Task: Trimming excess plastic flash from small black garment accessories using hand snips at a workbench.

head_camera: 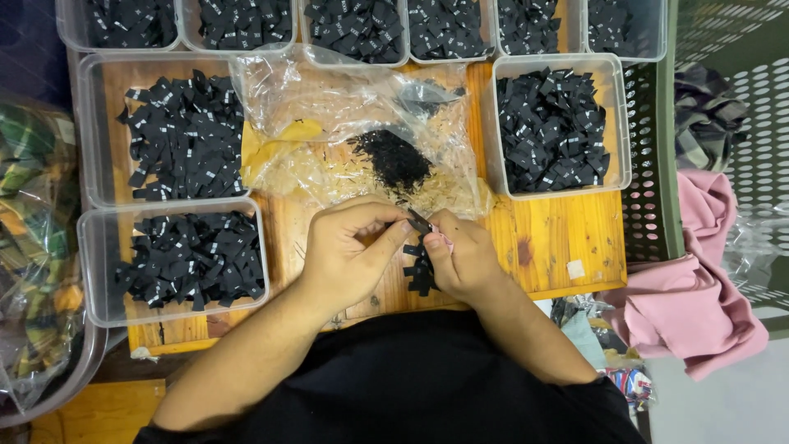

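Both forearms reach up over the wooden board: left hand and right hand pinch one small black label between their fingertips. Under the right hand sits a little stack of labels; a clear bag lies just beyond.

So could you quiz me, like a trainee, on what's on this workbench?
1. True or false: the clear plastic bag lies open on the wooden board.
2. What fills the clear tubs? A) pink cloth B) small black labels C) screws
3. What do the left hand and right hand pinch between them?

Key: 1 true. 2 B, black labels. 3 One small black label, above a short stack of labels by the right hand.
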